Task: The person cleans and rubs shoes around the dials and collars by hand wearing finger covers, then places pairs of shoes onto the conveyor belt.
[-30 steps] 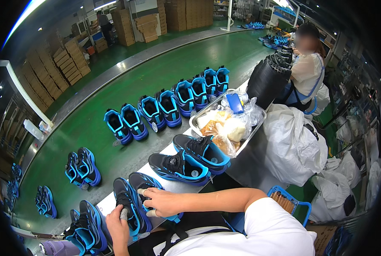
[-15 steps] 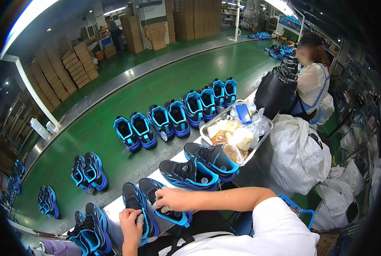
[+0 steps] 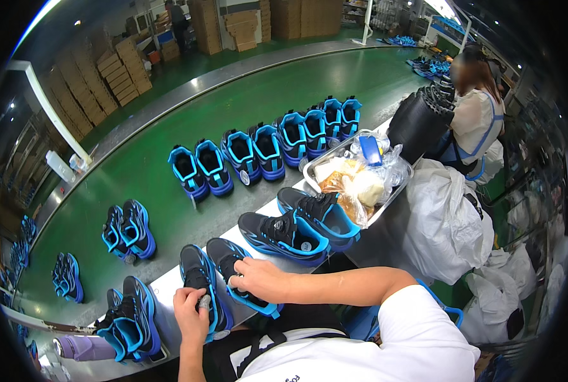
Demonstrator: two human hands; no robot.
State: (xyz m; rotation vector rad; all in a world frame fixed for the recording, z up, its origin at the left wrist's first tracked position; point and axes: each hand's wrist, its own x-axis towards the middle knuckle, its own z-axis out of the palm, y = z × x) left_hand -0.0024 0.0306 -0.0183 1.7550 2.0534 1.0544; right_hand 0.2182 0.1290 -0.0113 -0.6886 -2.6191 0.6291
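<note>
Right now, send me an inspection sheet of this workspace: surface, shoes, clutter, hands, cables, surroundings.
Surface: white worktop strip alongside a green surface.
Shoes: left shoe and right shoe of a black-and-blue pair under the hands, toes away from the person; similar shoes around.
Clutter: metal tray with bagged items and a blue object; purple bottle.
Hands: left hand on top of the left shoe; right hand at the right shoe's opening; exact grips unclear.
Cables: nothing seen.
Surroundings: stacked cartons, white sack, co-worker.
</note>
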